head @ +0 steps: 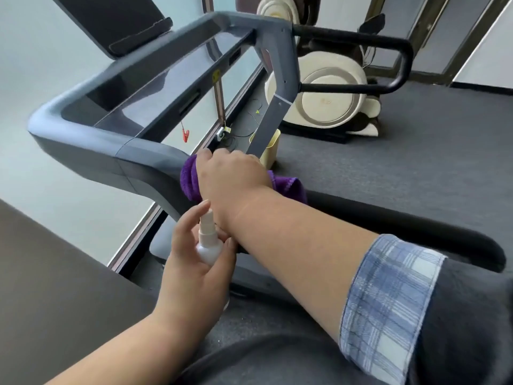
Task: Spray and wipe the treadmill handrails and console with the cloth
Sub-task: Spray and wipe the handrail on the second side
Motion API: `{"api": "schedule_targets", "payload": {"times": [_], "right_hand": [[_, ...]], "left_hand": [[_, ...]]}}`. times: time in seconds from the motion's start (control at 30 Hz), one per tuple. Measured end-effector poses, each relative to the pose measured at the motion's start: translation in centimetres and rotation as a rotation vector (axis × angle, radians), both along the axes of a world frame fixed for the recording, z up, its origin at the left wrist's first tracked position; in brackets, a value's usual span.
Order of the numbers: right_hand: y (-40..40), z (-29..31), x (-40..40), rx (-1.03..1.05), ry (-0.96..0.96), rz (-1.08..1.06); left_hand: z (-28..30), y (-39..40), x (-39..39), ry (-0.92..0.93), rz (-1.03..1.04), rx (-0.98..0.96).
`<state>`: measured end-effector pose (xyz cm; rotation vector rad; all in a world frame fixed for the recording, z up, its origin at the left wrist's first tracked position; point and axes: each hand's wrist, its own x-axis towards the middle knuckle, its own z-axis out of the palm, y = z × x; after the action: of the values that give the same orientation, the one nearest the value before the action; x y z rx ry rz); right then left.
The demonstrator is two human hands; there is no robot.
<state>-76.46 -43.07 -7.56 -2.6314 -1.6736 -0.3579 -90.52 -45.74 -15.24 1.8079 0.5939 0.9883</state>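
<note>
The treadmill frame (91, 145) spans the view, its console (116, 20) at the top left. On the near handrail (388, 218), where it meets the frame, the right hand (233, 176) grips a purple cloth (190, 182) wrapped around the rail. Just below, the left hand (191, 262) holds a small white spray bottle (208, 240) upright, fingers curled round it.

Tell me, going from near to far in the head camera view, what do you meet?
Left hand holding the spray bottle → right hand pressing the purple cloth on the handrail → yellow bin → cream massage chair.
</note>
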Motion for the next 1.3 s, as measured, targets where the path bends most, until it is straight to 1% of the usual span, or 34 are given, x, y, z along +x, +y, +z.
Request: {"api": "schedule_targets", "payload": {"times": [0.13, 0.23, 0.47, 0.63, 0.73, 0.9, 0.97, 1.03, 1.13, 1.23, 1.3], "right_hand": [[-1.8, 0.8, 0.9, 0.045, 0.125, 0.019], [-4.7, 1.0, 2.1, 0.06, 0.182, -0.014], [-13.1, 0.3, 5.2, 0.091, 0.127, -0.085], [-18.6, 0.6, 7.4, 0.056, 0.136, -0.111], [-22.0, 0.7, 8.8, 0.036, 0.157, -0.111], [-27.5, 0.3, 11.0, 0.066, 0.175, -0.133], [-29.4, 0.1, 11.9, 0.075, 0.226, -0.14], [-31.3, -0.1, 12.8, 0.109, 0.333, -0.173], [-33.9, -0.7, 13.7, 0.241, 0.498, -0.2], [-36.0, -2.7, 14.7, 0.362, 0.594, -0.186], [-37.6, -4.6, 15.4, 0.407, 0.657, -0.214]], "left_hand": [[1.4, -0.9, 1.1, -0.046, -0.086, -0.017], [1.9, -2.3, 1.9, -0.052, -0.175, 0.018], [1.4, -7.5, 4.8, -0.014, -0.361, 0.124], [1.7, -12.4, 7.1, 0.046, -0.36, 0.158], [2.0, -15.1, 8.5, 0.028, -0.384, 0.124], [2.0, -19.0, 10.4, 0.028, -0.403, 0.078], [1.9, -20.6, 10.9, 0.06, -0.399, 0.091], [1.7, -22.1, 11.4, 0.109, -0.391, 0.091], [1.6, -23.6, 11.9, 0.147, -0.365, 0.07], [1.3, -24.6, 12.3, 0.168, -0.291, 0.052], [1.0, -25.5, 12.5, 0.18, -0.244, 0.038]]}}
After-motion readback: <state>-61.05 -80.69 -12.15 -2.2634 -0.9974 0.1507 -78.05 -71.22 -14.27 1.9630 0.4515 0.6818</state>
